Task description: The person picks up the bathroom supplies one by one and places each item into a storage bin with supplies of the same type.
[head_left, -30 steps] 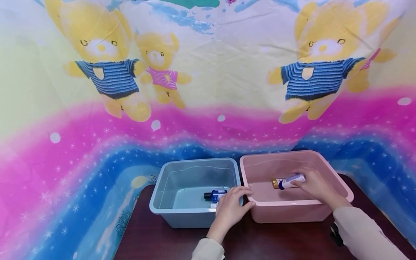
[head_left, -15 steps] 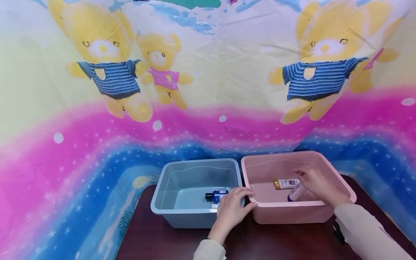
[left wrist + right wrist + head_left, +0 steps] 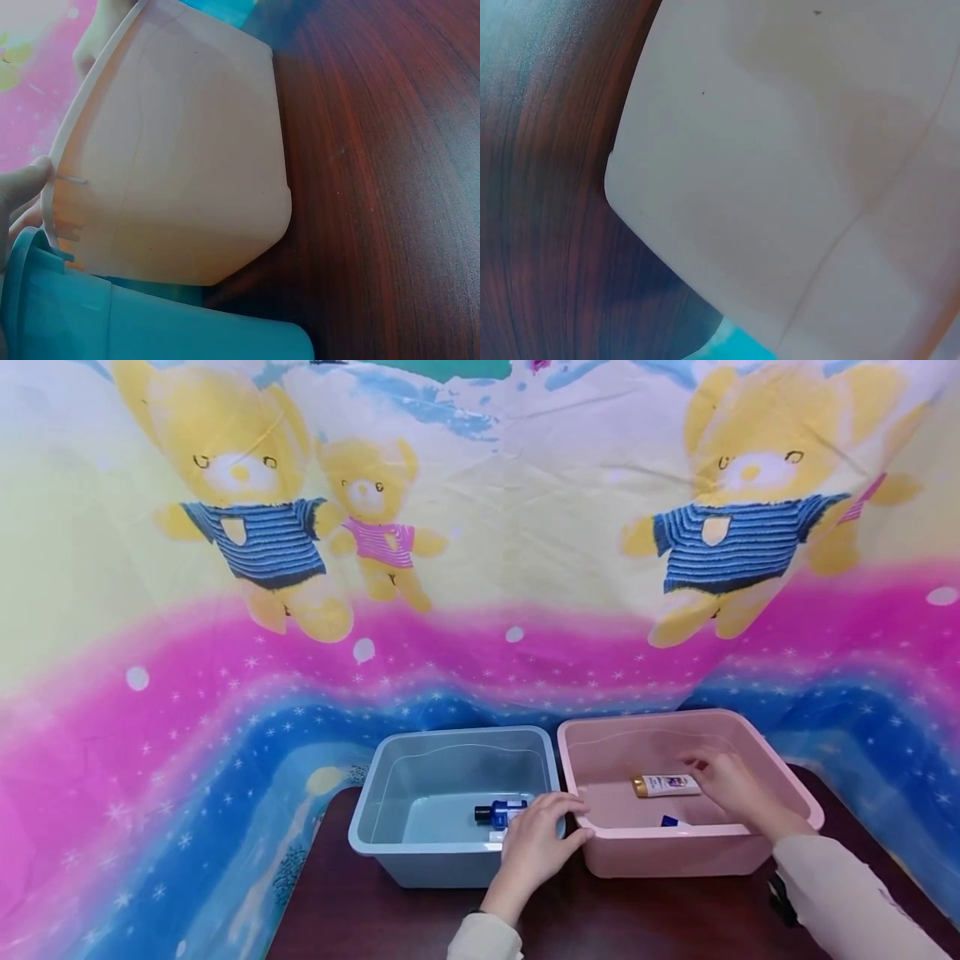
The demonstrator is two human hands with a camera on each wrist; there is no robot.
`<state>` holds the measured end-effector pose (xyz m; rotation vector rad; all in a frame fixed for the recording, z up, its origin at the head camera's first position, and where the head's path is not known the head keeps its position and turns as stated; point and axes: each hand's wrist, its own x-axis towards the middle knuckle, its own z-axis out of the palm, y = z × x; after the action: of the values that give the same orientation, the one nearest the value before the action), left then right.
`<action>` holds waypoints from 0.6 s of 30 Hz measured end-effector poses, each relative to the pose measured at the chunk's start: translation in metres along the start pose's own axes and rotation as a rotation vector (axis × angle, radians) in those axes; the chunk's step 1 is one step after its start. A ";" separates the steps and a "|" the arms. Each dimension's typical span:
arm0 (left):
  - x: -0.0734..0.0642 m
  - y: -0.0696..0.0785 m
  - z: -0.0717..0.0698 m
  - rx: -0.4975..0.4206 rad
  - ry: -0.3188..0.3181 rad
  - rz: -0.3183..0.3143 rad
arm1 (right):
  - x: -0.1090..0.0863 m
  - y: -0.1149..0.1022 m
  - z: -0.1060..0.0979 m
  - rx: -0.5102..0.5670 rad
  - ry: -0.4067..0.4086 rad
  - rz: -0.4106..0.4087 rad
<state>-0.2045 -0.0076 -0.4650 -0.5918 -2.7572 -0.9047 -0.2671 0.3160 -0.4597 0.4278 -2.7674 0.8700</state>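
My left hand (image 3: 534,837) reaches over the near right corner of the blue-grey bin (image 3: 375,846), its thumb and fingertips on the near left corner of the pink bin's rim (image 3: 622,831). In the left wrist view, the thumb (image 3: 30,182) touches that pink rim. Inside the pink bin, my right hand (image 3: 726,787) hovers with loosely bent fingers and nothing between them. A white tube with a gold cap (image 3: 667,786) lies just left of it. Close behind the front wall shows the blue cap (image 3: 671,821) of a white bottle, its body mostly hidden.
A dark blue bottle with a black cap (image 3: 501,813) lies in the blue-grey bin, with a white item (image 3: 496,837) beside it partly behind my left hand. Both bins stand side by side on a dark wood table (image 3: 420,927). A bear-print cloth (image 3: 495,568) hangs behind.
My right hand has let go of the white bottle with the blue cap, which has dropped down behind the pink bin's front wall. My left hand has stayed in place.
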 end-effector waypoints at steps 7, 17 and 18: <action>0.000 0.000 -0.001 -0.006 0.002 -0.005 | -0.002 -0.001 -0.003 -0.009 0.019 -0.021; 0.001 0.000 -0.002 -0.016 -0.020 -0.006 | -0.006 -0.001 -0.008 -0.029 0.012 -0.008; 0.002 0.000 -0.003 -0.016 -0.023 -0.004 | -0.006 -0.001 -0.009 -0.035 0.021 -0.011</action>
<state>-0.2057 -0.0085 -0.4621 -0.6038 -2.7742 -0.9280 -0.2600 0.3218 -0.4536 0.4244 -2.7541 0.8182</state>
